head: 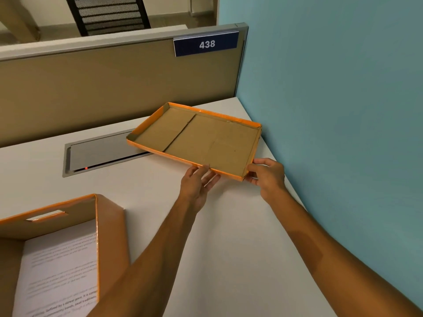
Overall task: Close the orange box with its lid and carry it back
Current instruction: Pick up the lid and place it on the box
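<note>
The orange box (109, 227) stands open at the lower left of the white desk, with printed paper sheets (61, 273) inside and a handle slot in its far wall. Its lid (201, 138) lies upside down at the desk's far right corner, brown cardboard inside facing up, orange rim around it. My left hand (198, 184) holds the lid's near edge, fingers under the rim. My right hand (267, 176) grips the lid's near right corner. The lid's near edge looks slightly raised off the desk.
A grey cable hatch (96, 154) with a small red light is set into the desk (217, 236) behind the box, partly under the lid. A tan partition (114, 81) with a "438" sign (206, 44) backs the desk. A teal wall (332, 110) bounds the right side.
</note>
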A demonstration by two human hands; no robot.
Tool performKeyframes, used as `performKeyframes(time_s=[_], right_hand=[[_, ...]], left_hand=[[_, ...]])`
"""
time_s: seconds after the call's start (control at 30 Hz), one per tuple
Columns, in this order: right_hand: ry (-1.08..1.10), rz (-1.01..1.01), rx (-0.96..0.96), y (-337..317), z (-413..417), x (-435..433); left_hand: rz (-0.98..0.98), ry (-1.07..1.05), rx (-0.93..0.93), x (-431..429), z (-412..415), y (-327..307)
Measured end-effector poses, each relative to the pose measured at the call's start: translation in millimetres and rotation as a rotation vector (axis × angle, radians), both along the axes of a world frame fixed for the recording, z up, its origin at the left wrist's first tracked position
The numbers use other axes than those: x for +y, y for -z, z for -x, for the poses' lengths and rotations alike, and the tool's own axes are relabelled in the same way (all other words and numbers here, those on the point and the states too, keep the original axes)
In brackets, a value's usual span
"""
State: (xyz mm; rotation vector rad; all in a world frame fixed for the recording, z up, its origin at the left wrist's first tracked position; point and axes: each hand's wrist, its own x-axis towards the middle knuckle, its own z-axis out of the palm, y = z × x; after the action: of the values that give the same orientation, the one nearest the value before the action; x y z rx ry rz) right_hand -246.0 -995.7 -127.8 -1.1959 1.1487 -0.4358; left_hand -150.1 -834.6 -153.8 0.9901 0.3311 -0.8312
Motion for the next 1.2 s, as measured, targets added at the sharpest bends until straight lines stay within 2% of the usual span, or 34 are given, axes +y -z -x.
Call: performKeyframes(time_s=[0.1, 0.17, 0.27, 0.33, 0.4, 0.47, 0.67, 0.8, 0.9, 1.1, 1.2], right_hand=[[-0.054, 0.118, 0.042, -13, 5, 7], [-0.122, 0.433, 0.142, -21, 12, 12], [-0.346, 0.888, 0.124, -32, 22, 30], [-0.525, 1.117, 0.144, -38, 26, 44], [-0.610, 1.323, 0.168, -43, 27, 58], [-0.650, 1.424, 0.176, -50, 27, 67], [-0.546, 1.376, 0.087, -78, 34, 89], [-0.430, 1.315, -0.090, -98, 53, 109], [-0.395, 1.235, -0.224, -114, 71, 125], [-0.297, 0.980, -0.297, -143, 109, 143], [-0.328, 0.738, -0.368, -150, 132, 141]], left_hand=[[-0.015, -0.047, -0.021, 2, -2, -18], [-0.063, -0.071, -0.045, 4, -3, -30], [-0.122, -0.112, -0.078, 7, 0, -45], [-0.133, -0.133, -0.105, 11, 7, -55], [-0.123, -0.146, -0.143, 15, 15, -67], [-0.108, -0.151, -0.195, 18, 23, -83], [-0.183, -0.215, -0.407, 27, 61, -136], [-0.196, -0.247, -0.582, 40, 94, -166], [-0.275, -0.265, -0.709, 48, 116, -187], [-0.398, -0.155, -0.840, 80, 147, -208], [-0.474, -0.075, -0.809, 115, 149, -199]])
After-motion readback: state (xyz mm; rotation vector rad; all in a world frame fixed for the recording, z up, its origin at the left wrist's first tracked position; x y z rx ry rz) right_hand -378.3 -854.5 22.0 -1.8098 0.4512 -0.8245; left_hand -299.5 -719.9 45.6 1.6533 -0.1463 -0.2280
